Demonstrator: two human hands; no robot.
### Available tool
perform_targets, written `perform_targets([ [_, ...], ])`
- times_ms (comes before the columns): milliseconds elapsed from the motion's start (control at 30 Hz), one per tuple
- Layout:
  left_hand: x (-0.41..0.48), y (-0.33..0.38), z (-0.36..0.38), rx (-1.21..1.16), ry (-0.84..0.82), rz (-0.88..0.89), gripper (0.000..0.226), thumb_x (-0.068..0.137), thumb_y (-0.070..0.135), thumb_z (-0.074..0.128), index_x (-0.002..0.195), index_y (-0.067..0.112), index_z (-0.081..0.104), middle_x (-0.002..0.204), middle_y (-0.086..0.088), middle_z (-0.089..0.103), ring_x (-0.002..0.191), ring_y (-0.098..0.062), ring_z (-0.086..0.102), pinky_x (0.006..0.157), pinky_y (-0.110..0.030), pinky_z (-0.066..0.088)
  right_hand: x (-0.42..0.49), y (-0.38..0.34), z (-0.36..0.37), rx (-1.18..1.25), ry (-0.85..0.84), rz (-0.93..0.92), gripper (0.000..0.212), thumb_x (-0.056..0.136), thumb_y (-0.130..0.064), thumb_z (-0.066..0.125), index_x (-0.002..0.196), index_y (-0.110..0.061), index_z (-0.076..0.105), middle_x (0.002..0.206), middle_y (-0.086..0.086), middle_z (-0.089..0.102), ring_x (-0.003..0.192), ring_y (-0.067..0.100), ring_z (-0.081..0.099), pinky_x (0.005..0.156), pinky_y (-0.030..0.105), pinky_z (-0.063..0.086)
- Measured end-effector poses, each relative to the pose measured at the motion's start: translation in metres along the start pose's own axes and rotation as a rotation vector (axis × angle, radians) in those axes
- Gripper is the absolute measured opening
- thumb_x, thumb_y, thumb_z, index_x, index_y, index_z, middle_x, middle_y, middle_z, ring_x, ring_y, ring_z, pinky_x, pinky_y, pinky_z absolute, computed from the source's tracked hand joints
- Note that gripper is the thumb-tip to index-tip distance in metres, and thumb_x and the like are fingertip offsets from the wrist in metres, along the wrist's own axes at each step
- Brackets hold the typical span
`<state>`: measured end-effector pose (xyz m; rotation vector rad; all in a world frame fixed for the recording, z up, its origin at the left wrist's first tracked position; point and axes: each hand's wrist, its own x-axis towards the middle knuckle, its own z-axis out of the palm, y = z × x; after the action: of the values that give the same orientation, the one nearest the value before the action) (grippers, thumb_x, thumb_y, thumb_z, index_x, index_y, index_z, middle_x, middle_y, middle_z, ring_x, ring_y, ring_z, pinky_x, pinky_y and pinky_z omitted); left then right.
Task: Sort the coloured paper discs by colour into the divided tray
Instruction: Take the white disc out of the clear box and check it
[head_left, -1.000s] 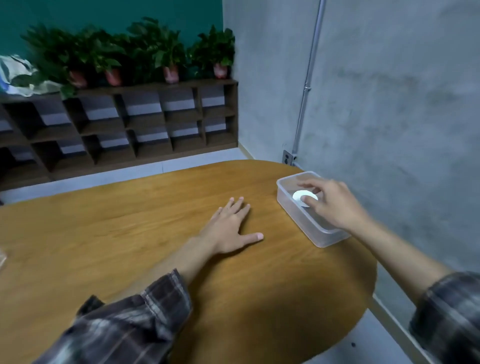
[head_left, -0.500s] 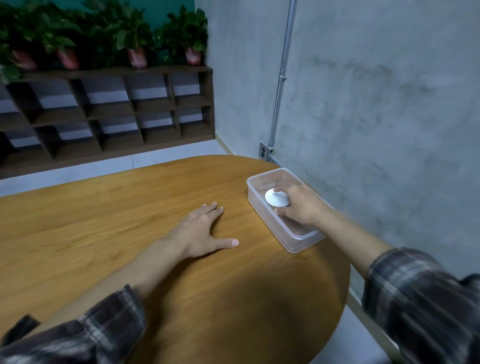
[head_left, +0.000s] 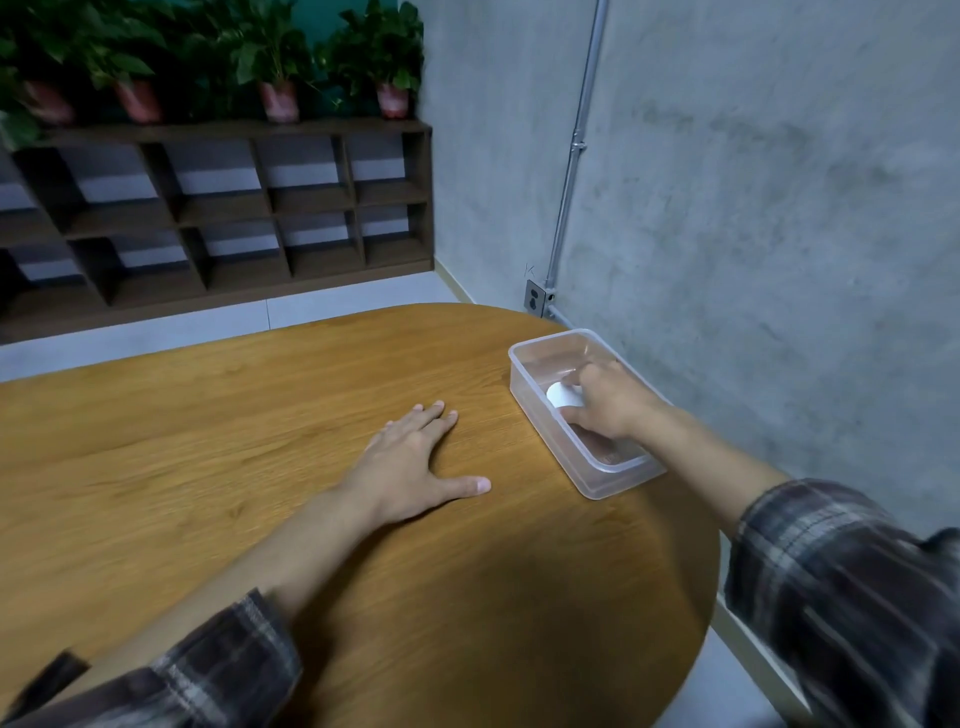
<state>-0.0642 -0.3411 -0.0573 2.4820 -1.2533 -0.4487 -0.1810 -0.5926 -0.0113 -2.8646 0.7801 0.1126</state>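
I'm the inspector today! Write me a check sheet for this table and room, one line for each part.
Surface: wooden table, rounded end.
Job's things: clear plastic container at the table's right edge; white disc inside it; no dividers seen.
Clutter: nothing seen.
Hands: left hand flat on the table, fingers straight; right hand inside the container, thumb and fingers pinching the white disc.
Cables: none loose; metal conduit runs down the wall to a socket.
Surroundings: concrete wall, dark wooden shelf, potted plants on top.
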Motion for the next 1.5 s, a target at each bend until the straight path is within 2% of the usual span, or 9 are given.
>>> perform_targets([
  [133,-0.001,0.002,-0.001,0.015,-0.01,0.001,0.112,0.077,0.084,0.058,0.165,0.029,0.016,0.173,0.009,0.006,0.16,-0.013,0.001,0.13,-0.041,0.003,-0.006,0.001,0.0,-0.031,0.014,-0.05,0.032,0.09,-0.047,0.066,0.099,-0.017,0.067,0.111,0.011,0.064,0.094,0.027,0.06,0.074,0.031,0.046],
  [267,-0.003,0.004,-0.002,0.021,-0.016,-0.002,0.111,0.079,0.083,0.058,0.165,0.028,0.015,0.174,0.007,0.005,0.16,-0.014,0.0,0.13,-0.04,0.002,-0.014,-0.002,-0.002,-0.011,0.053,-0.095,0.035,0.087,-0.046,0.061,0.095,-0.015,0.075,0.088,0.006,0.071,0.085,0.025,0.065,0.073,0.036,0.056],
  [400,-0.005,0.005,-0.003,0.027,-0.021,-0.001,0.11,0.081,0.083,0.056,0.165,0.028,0.012,0.174,0.007,0.002,0.16,-0.013,-0.001,0.129,-0.04,0.001,-0.014,0.002,0.001,-0.027,0.105,-0.132,0.042,0.094,-0.035,0.048,0.06,-0.01,0.05,0.055,0.006,0.049,0.06,0.029,0.054,0.058,0.044,0.048],
  [633,-0.008,0.003,0.004,0.024,0.012,0.005,0.108,0.081,0.087,0.048,0.165,0.031,0.011,0.173,0.009,0.001,0.16,-0.012,-0.003,0.13,-0.041,0.001,-0.026,0.006,-0.003,0.013,0.261,-0.139,0.035,0.096,-0.025,0.052,0.067,-0.005,0.047,0.052,0.007,0.041,0.054,0.035,0.048,0.054,0.048,0.047],
  [800,-0.021,0.007,-0.003,-0.063,0.106,0.014,0.08,0.091,0.071,0.057,0.157,0.029,0.039,0.167,0.004,0.029,0.155,-0.019,0.024,0.127,-0.043,0.023,-0.054,-0.004,-0.03,0.174,0.442,-0.217,0.028,0.096,-0.013,0.055,0.07,-0.013,0.046,0.052,0.003,0.032,0.056,0.029,0.032,0.057,0.04,0.032],
  [1000,-0.046,0.027,-0.044,-0.374,0.5,0.144,0.021,0.094,0.033,0.074,0.113,0.025,0.074,0.109,0.012,0.072,0.095,-0.002,0.066,0.089,-0.021,0.049,-0.089,-0.044,-0.06,0.378,0.511,-0.315,0.026,0.093,-0.013,0.06,0.068,-0.023,0.054,0.055,0.003,0.04,0.055,0.016,0.032,0.055,0.031,0.032],
  [1100,-0.064,0.037,-0.067,-0.602,0.509,0.184,0.021,0.09,0.03,0.079,0.11,0.025,0.076,0.099,0.01,0.076,0.088,-0.007,0.068,0.083,-0.021,0.053,-0.106,-0.079,-0.064,0.488,0.462,-0.358,0.01,0.093,-0.02,0.063,0.089,-0.018,0.071,0.066,0.003,0.061,0.061,0.014,0.047,0.061,0.032,0.043],
  [1300,-0.117,0.007,-0.099,-0.693,0.549,0.223,0.005,0.091,0.024,0.079,0.095,0.021,0.079,0.09,0.005,0.077,0.078,-0.011,0.063,0.076,-0.024,0.053,-0.13,-0.153,-0.057,0.699,0.35,-0.484,0.015,0.09,-0.028,0.064,0.104,-0.028,0.07,0.093,-0.007,0.076,0.087,0.018,0.072,0.08,0.049,0.059],
  [1500,-0.193,-0.065,-0.125,-0.53,0.569,0.116,0.003,0.091,0.025,0.078,0.09,0.022,0.078,0.083,0.007,0.076,0.071,-0.006,0.059,0.072,-0.022,0.051,-0.142,-0.238,-0.039,0.671,0.352,-0.614,0.01,0.092,-0.016,0.071,0.097,-0.024,0.066,0.092,-0.009,0.072,0.083,0.011,0.068,0.076,0.033,0.059],
])
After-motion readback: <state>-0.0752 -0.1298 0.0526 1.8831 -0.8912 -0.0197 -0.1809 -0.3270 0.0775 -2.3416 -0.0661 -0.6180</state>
